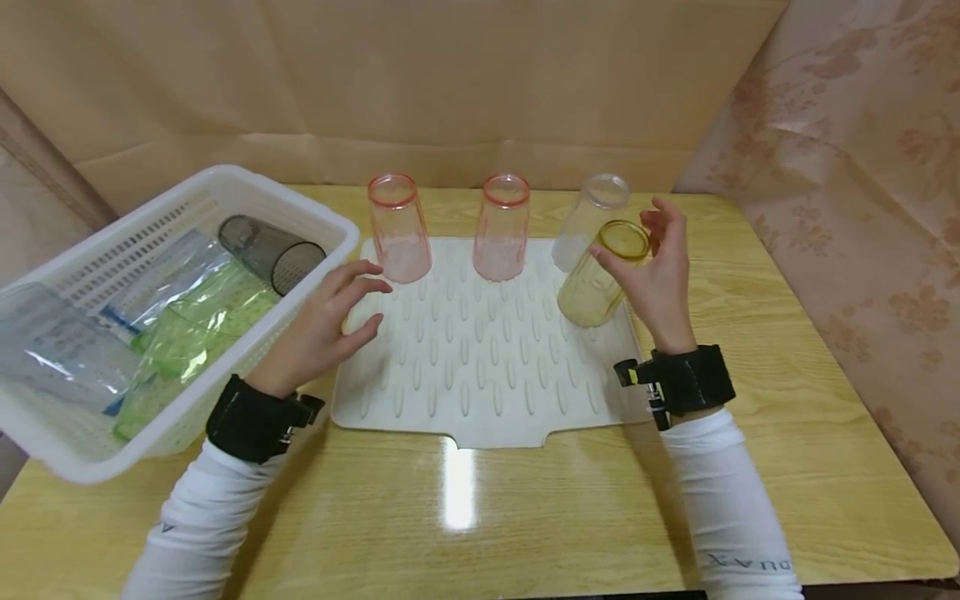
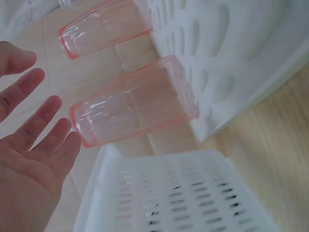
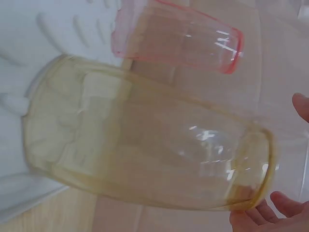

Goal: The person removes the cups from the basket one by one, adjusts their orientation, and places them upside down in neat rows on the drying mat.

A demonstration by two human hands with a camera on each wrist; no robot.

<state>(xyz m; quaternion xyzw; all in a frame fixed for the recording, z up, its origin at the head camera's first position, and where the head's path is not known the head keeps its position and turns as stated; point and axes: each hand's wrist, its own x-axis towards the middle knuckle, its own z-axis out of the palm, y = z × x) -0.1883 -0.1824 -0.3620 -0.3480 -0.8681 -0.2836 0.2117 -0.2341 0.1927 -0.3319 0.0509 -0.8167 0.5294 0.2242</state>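
An amber glass [image 1: 592, 292] stands upside down at the right side of the white ridged drying mat [image 1: 480, 417]. My right hand [image 1: 660, 275] is around its raised base; in the right wrist view the fingertips [image 3: 251, 215] are right at the base edge, while the thumb [image 3: 301, 107] is off it. My left hand [image 1: 322, 321], fingers spread, is beside the left pink glass [image 1: 401, 242], overlapping its lower edge in the head view. A second pink glass [image 1: 502, 229] and a clear glass [image 1: 588, 221] stand inverted along the mat's back edge.
At the left, a white plastic basket [image 1: 341, 237] holds a dark grey glass [image 1: 270, 254], green glassware [image 1: 202, 321] and clear, shiny plastic-looking items [image 1: 56, 350]. Brown sheeting [image 1: 420, 83] hangs behind the wooden table [image 1: 750, 350]; patterned cloth [image 1: 885, 192] hangs at the right.
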